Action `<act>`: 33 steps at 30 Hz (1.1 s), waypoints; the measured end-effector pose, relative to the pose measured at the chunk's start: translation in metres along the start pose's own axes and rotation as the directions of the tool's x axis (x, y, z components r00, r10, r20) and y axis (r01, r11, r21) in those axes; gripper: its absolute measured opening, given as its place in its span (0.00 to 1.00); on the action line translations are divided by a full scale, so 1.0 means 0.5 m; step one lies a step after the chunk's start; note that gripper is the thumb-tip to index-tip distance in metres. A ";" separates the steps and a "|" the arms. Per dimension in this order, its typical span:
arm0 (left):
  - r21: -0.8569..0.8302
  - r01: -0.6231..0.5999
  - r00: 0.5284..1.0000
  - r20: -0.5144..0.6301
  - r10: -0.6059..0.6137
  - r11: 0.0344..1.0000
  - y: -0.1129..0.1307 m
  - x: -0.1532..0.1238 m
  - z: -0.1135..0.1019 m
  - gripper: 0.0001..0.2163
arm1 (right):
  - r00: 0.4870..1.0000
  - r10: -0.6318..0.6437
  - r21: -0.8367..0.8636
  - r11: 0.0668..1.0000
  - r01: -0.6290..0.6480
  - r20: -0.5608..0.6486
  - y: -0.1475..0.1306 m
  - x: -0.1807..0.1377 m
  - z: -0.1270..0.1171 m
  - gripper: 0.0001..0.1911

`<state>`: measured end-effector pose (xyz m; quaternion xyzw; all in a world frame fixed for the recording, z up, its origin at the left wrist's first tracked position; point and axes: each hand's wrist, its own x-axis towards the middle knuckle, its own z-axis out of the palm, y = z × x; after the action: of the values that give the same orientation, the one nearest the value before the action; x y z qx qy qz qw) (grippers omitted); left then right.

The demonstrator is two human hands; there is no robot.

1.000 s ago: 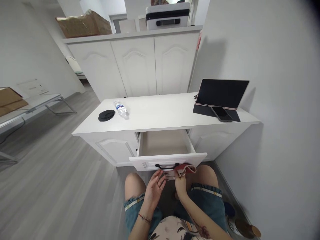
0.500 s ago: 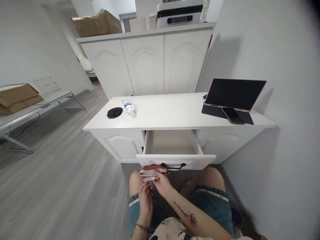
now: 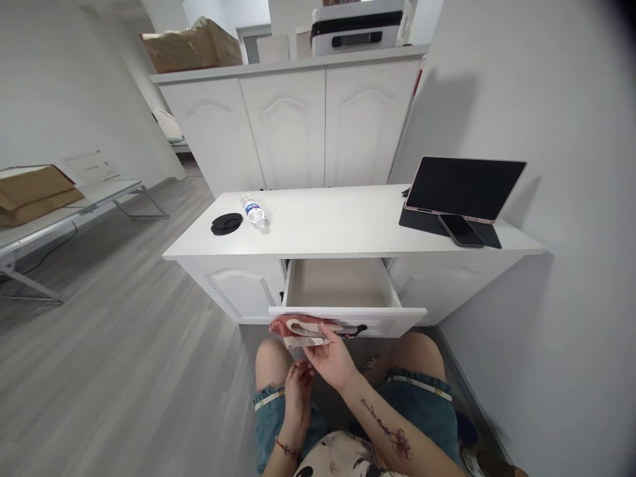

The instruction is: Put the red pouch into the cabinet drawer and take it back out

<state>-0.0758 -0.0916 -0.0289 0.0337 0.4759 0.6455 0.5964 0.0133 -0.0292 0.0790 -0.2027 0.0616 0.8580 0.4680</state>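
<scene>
Your right hand point(image 3: 332, 358) lifted folded red cloth point(image 3: 298, 329) nearer open drawer point(image 3: 342, 311), pinching it; left hand point(image 3: 297, 384) loosely curled, empty. Risk: cloth unfolds, snags on drawer front.

Count: one water bottle point(image 3: 255, 211), one black pad point(image 3: 226, 223), one tablet point(image 3: 464, 187), one phone point(image 3: 461, 230), two cardboard boxes point(image 3: 191, 45), one open drawer point(image 3: 342, 291).

Right hand point(image 3: 332, 358) raised, gripping; left hand point(image 3: 298, 384) loosely curled.
</scene>
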 end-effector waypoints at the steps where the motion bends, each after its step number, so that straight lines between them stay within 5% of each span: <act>1: 0.004 0.007 1.000 0.021 -0.007 1.000 0.000 -0.003 0.009 0.07 | 1.000 -0.007 -0.009 1.000 0.007 0.026 -0.011 -0.007 -0.002 0.13; 11: -0.009 0.128 0.989 0.080 -0.127 0.992 0.011 0.001 0.101 0.11 | 0.985 -0.170 0.040 0.985 0.170 0.004 -0.103 -0.076 -0.009 0.19; 23: 0.030 0.179 0.971 0.156 -0.182 0.983 -0.003 0.015 0.176 0.11 | 0.954 -0.292 0.062 0.953 0.296 -0.067 -0.208 -0.132 -0.080 0.21; 33: 0.053 0.123 0.978 0.164 -0.130 0.991 -0.004 0.010 0.200 0.17 | 0.887 -0.362 0.158 0.896 0.416 -0.286 -0.289 -0.172 -0.115 0.18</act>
<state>-0.0145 -0.0305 0.0219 0.0699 0.4392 0.5911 0.6729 0.1909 -0.0330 0.0734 -0.2655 0.1701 0.7020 0.6386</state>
